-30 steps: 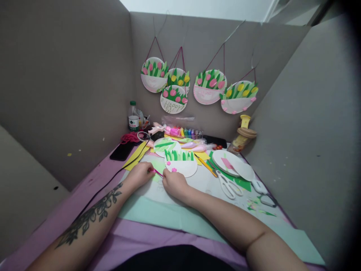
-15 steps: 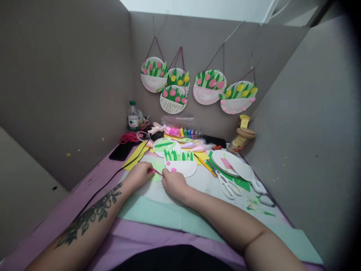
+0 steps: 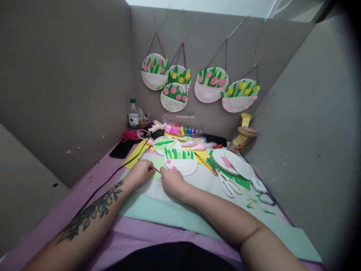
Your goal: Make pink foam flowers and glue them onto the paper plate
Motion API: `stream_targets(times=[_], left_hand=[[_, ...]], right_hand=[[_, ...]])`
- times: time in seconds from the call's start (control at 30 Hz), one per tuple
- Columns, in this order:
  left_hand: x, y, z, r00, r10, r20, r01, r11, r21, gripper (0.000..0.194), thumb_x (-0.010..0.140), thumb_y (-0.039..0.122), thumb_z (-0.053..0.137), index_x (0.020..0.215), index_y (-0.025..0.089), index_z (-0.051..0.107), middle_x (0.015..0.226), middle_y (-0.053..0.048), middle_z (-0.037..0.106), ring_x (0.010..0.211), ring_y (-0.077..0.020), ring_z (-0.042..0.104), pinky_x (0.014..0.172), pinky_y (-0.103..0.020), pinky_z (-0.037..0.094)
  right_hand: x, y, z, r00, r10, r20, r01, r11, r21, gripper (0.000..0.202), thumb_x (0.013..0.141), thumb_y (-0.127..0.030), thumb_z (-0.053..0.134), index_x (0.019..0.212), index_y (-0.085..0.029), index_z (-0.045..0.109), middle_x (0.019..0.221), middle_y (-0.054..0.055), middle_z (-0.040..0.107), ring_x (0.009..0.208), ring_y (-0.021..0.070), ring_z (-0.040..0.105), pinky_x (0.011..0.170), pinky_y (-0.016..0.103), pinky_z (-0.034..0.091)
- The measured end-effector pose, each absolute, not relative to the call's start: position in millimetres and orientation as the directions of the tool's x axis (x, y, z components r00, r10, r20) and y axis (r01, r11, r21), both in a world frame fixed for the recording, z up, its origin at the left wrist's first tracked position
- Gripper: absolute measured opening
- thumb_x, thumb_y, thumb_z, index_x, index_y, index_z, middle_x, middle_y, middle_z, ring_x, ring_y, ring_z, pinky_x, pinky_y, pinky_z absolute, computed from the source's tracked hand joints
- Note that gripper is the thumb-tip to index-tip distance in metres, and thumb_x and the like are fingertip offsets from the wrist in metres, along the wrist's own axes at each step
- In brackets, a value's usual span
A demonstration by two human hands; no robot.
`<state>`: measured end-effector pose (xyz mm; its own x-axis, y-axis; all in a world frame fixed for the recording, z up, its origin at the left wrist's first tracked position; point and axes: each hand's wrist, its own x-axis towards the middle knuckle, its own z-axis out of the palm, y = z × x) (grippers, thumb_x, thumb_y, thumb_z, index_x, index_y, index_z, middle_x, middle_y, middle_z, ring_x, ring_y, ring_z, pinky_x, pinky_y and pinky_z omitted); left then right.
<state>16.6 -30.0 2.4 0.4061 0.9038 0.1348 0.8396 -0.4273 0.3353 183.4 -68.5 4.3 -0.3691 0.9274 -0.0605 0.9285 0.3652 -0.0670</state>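
Observation:
Between my two hands runs a short, thin dark-pink strip (image 3: 156, 170), its exact kind too small to make out. My left hand (image 3: 143, 172) pinches one end, fingers closed. The other end is in the closed fingers of my right hand (image 3: 172, 182). Just beyond my right hand lies a white paper-plate basket (image 3: 184, 167) with green paper leaves (image 3: 179, 153) along its top and pink flowers (image 3: 174, 168) on its left side. A light-green paper sheet (image 3: 158, 163) lies partly hidden behind my hands.
White scissors (image 3: 228, 184), a yellow pencil (image 3: 205, 163) and stacked white plates (image 3: 225, 162) lie to the right, near green scraps (image 3: 255, 203). A phone (image 3: 122, 149), pink cord (image 3: 130, 135) and bottle (image 3: 133, 114) stand left. Finished plate baskets (image 3: 210, 94) hang behind.
My hands hold nearly the same pose, and the pink strip stays between them. The camera view has shifted slightly.

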Motion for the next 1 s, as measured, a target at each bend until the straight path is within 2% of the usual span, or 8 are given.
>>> stream_targets(times=[0.6,0.83,1.0], left_hand=[[17,-32,10,0.422,0.9,0.104,0.853,-0.434,0.292,0.021,0.083,0.027,0.053,0.077,0.016,0.07,0.082,-0.009,0.069,0.075,-0.0196,0.061,0.066,-0.028,0.039],[19,-34,10,0.346,0.934,0.086,0.904,-0.357,0.235,0.022,0.082,0.032,0.055,0.077,0.017,0.07,0.084,-0.009,0.071,0.08,-0.0221,0.063,0.064,-0.029,0.038],[13,-29,5,0.367,0.924,0.11,0.868,-0.383,0.316,0.024,0.082,0.037,0.055,0.075,0.018,0.069,0.077,-0.007,0.07,0.071,-0.0188,0.06,0.059,-0.028,0.036]], right_hand=[[172,-58,5,-0.375,0.922,-0.09,0.924,0.365,-0.113,0.03,0.083,-0.009,0.043,0.11,-0.015,0.054,0.088,0.013,0.07,0.085,0.0279,0.068,0.069,0.035,0.049],[181,-66,7,-0.38,0.919,-0.106,0.924,0.37,-0.101,0.031,0.084,-0.012,0.044,0.113,-0.015,0.053,0.087,0.014,0.069,0.084,0.0292,0.068,0.066,0.035,0.049],[195,-75,14,-0.36,0.924,-0.126,0.931,0.348,-0.108,0.032,0.082,-0.009,0.041,0.11,-0.016,0.056,0.088,0.015,0.069,0.082,0.0289,0.068,0.062,0.033,0.047]])
